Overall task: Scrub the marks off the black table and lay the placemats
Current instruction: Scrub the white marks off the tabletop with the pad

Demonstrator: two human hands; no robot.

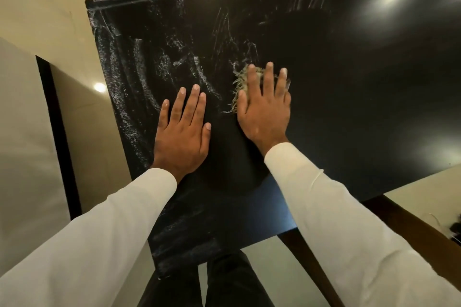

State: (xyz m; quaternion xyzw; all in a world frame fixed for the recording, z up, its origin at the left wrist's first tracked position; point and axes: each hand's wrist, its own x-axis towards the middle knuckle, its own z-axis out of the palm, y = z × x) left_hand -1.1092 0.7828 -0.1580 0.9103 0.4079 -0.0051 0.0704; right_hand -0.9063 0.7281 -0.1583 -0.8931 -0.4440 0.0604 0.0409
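The black table (349, 107) fills the view, its left half smeared with white marks (174, 57). My right hand (264, 107) lies flat over a fibrous tan scrubber (240, 85), pressing it onto the tabletop with straight fingers; most of the scrubber is hidden beneath the palm. My left hand (183, 129) rests flat on the table just left of it, fingers straight, holding nothing. No placemats are in view.
The table's left edge (104, 97) borders a beige tiled floor (62, 7). A brown wooden piece (411, 227) runs off the table's near right corner. My legs (224, 281) stand at the near edge. Small dark items lie on the floor at far right (455, 228).
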